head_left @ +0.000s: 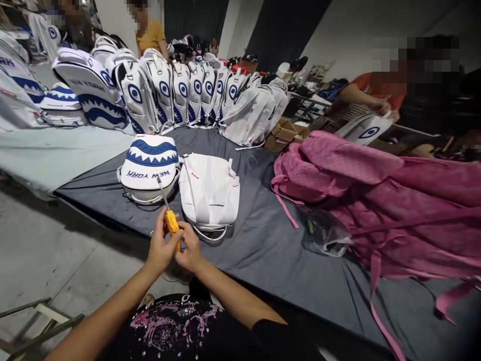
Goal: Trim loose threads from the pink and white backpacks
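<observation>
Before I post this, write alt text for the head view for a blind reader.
Two bare hands grip a yellow-handled tool with a thin shaft at the edge of a grey-covered table. On it lie two white backpacks, one printed with a toothed blue pattern and NEW YORK; pink bags are heaped at right, more white backpacks lined up behind.

Head camera, single wide view: worn on the person's head, facing forward and down. Station: just outside and above the near edge of the grey tabletop (259, 235), that edge slanting from left corner towards bottom right. Close range: left hand (161, 246), right hand (190, 249). Long range: past the far side, to pale wall (349, 37).
</observation>
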Demonstrator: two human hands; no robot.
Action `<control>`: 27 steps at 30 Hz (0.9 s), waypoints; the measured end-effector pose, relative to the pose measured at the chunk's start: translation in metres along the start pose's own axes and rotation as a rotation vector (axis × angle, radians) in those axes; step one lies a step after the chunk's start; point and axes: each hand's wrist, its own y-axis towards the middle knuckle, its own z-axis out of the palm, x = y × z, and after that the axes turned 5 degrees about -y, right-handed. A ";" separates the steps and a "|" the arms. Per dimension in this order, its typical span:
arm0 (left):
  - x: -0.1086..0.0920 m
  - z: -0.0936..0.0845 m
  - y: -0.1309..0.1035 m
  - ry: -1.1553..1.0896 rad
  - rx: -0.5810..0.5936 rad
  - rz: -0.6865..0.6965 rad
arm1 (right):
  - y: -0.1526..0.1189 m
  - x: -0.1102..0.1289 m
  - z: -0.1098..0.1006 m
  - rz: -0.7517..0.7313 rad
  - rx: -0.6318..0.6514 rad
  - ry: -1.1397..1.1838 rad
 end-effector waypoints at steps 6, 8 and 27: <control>-0.004 0.118 0.033 0.085 0.274 0.151 | 0.013 -0.041 -0.142 0.468 -0.141 0.181; 0.012 0.151 0.055 0.314 0.206 0.168 | 0.030 -0.067 -0.215 0.556 -0.225 0.180; 0.088 0.163 -0.012 1.170 0.921 -0.408 | -0.020 -0.209 -0.376 0.951 0.238 -0.118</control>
